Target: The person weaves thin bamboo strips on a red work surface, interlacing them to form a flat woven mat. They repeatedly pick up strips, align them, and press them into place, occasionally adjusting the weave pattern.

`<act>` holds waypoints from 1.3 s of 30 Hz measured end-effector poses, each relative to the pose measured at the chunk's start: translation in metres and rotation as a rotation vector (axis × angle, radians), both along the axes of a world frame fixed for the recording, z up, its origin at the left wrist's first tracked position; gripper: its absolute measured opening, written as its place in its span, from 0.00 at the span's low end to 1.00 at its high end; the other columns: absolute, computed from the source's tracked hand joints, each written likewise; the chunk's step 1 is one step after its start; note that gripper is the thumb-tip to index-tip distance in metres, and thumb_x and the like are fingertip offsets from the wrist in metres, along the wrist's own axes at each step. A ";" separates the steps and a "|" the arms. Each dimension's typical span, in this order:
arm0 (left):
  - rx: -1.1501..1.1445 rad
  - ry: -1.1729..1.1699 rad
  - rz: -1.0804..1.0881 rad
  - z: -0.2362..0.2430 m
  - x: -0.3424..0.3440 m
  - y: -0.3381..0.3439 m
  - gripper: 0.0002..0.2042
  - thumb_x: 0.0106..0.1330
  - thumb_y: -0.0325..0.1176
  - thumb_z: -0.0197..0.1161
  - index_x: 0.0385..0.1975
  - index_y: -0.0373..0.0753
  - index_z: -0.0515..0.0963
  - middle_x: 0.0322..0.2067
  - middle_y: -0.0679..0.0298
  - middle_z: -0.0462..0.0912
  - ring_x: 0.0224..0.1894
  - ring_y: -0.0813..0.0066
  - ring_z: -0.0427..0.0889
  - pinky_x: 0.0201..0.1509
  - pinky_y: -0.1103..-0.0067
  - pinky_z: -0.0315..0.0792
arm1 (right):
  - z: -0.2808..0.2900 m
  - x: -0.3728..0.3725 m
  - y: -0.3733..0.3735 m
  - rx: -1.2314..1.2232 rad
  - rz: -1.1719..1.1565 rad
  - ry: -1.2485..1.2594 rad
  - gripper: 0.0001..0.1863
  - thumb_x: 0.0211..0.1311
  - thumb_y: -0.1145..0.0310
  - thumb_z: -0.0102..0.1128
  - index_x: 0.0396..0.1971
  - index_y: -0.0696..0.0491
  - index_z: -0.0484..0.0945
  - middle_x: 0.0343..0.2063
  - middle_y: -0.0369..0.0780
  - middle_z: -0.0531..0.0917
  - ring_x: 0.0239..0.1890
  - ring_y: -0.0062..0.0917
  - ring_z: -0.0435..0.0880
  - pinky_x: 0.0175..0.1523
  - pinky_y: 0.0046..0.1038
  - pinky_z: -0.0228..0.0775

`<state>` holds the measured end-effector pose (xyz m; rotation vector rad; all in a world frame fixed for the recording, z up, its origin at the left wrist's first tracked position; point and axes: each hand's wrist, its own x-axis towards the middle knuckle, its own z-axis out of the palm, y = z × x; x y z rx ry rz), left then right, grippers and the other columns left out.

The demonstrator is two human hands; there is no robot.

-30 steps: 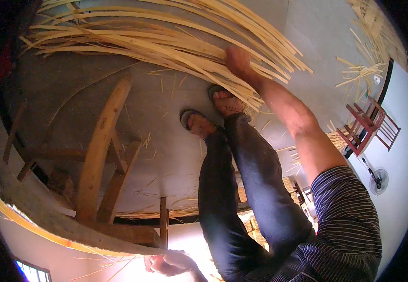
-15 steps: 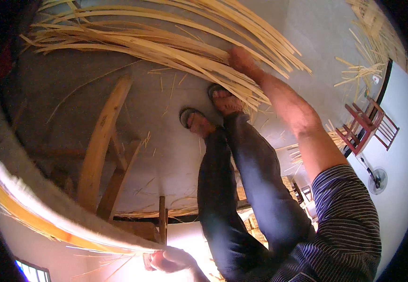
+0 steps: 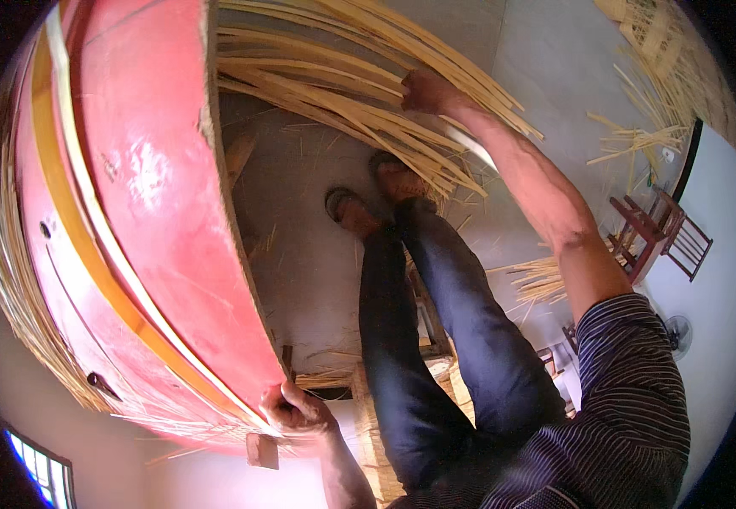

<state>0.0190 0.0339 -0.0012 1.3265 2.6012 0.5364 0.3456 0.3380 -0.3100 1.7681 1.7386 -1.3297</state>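
My right hand (image 3: 429, 92) reaches out over a spread bundle of long, pale bamboo strips (image 3: 317, 89) on the floor. Its fingers are closed at the strips, though how many they grip is hidden. My left hand (image 3: 298, 409) is at the near end of a big red panel (image 3: 152, 170), fingers curled over its edge. A yellow strip (image 3: 97, 246) and a thinner pale strip (image 3: 118, 263) run along the panel to that hand. The fingers appear closed on the pale strip's end.
A small wooden block (image 3: 262, 451) shows under the panel's near end. More thin strips (image 3: 25, 297) hang at its left side. My sandalled feet (image 3: 353, 212) are on the grey floor, near loose slivers. A reddish wooden chair (image 3: 660, 233) and a fan (image 3: 677, 335) are at the right.
The red panel, seen almost edge-on before, now shows its broad face across the left side. My right hand is slightly higher and further left. My left hand stays at the panel's end.
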 end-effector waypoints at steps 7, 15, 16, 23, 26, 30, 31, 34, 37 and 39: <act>0.064 -0.196 0.096 -0.003 0.003 0.002 0.14 0.69 0.35 0.61 0.24 0.35 0.71 0.18 0.66 0.69 0.22 0.78 0.64 0.24 0.78 0.61 | 0.026 -0.002 -0.024 -0.221 0.014 0.076 0.19 0.65 0.64 0.54 0.49 0.63 0.74 0.25 0.44 0.83 0.27 0.30 0.84 0.37 0.35 0.77; -0.107 -0.572 0.211 0.050 0.025 0.035 0.11 0.67 0.34 0.61 0.27 0.32 0.74 0.19 0.64 0.72 0.22 0.79 0.67 0.25 0.78 0.63 | 0.158 0.012 -0.051 -0.546 -0.574 0.453 0.08 0.64 0.67 0.56 0.34 0.57 0.74 0.24 0.42 0.82 0.24 0.25 0.83 0.27 0.28 0.77; -0.077 -0.655 0.238 0.055 0.022 0.041 0.11 0.67 0.34 0.61 0.28 0.32 0.75 0.19 0.64 0.73 0.23 0.79 0.67 0.25 0.78 0.63 | 0.184 0.012 -0.045 -0.564 -0.548 0.376 0.09 0.66 0.68 0.55 0.38 0.58 0.74 0.28 0.44 0.83 0.25 0.26 0.84 0.28 0.30 0.80; -0.294 -1.153 -0.028 0.053 0.101 0.093 0.19 0.67 0.43 0.61 0.46 0.32 0.74 0.38 0.59 0.80 0.37 0.71 0.79 0.42 0.75 0.74 | 0.270 0.054 -0.073 -0.888 -0.675 0.807 0.12 0.63 0.72 0.60 0.40 0.61 0.70 0.30 0.50 0.84 0.29 0.33 0.87 0.32 0.35 0.83; -0.419 -1.534 0.231 0.040 0.130 0.130 0.36 0.68 0.54 0.58 0.65 0.29 0.60 0.55 0.44 0.74 0.56 0.55 0.77 0.61 0.63 0.69 | 0.299 0.055 -0.078 -0.977 -0.689 0.733 0.10 0.64 0.72 0.60 0.39 0.60 0.70 0.30 0.50 0.84 0.29 0.32 0.87 0.31 0.34 0.84; -0.353 -1.849 0.438 0.019 0.170 0.146 0.37 0.70 0.55 0.54 0.66 0.28 0.58 0.56 0.40 0.72 0.64 0.52 0.68 0.69 0.59 0.59 | 0.352 0.070 -0.119 -1.041 -0.744 0.730 0.08 0.64 0.71 0.59 0.37 0.59 0.73 0.28 0.49 0.84 0.28 0.35 0.86 0.32 0.39 0.83; -0.303 -1.931 0.486 0.014 0.177 0.152 0.36 0.70 0.55 0.54 0.66 0.29 0.59 0.56 0.41 0.73 0.65 0.52 0.67 0.69 0.58 0.59 | 0.363 0.076 -0.130 -1.063 -0.746 0.747 0.08 0.64 0.71 0.58 0.37 0.59 0.73 0.28 0.49 0.84 0.28 0.35 0.86 0.32 0.39 0.82; -0.118 -2.082 0.640 -0.011 0.193 0.158 0.24 0.73 0.47 0.53 0.56 0.32 0.67 0.51 0.46 0.76 0.56 0.54 0.75 0.61 0.60 0.69 | 0.408 0.104 -0.158 -1.067 -0.706 0.691 0.09 0.64 0.70 0.57 0.38 0.60 0.74 0.28 0.48 0.84 0.29 0.35 0.87 0.34 0.37 0.81; -0.021 -2.176 0.821 -0.018 0.193 0.153 0.13 0.75 0.38 0.52 0.46 0.34 0.70 0.47 0.48 0.78 0.46 0.57 0.82 0.51 0.64 0.78 | 0.447 0.156 -0.209 -1.075 -0.497 0.514 0.09 0.65 0.69 0.55 0.41 0.58 0.75 0.31 0.46 0.85 0.32 0.32 0.87 0.38 0.34 0.81; -0.049 -2.170 0.839 -0.019 0.201 0.155 0.13 0.75 0.38 0.51 0.47 0.34 0.70 0.46 0.48 0.78 0.46 0.57 0.82 0.52 0.62 0.78 | 0.482 0.199 -0.242 -1.093 -0.402 0.428 0.12 0.65 0.68 0.54 0.43 0.59 0.77 0.32 0.45 0.86 0.33 0.32 0.87 0.40 0.35 0.80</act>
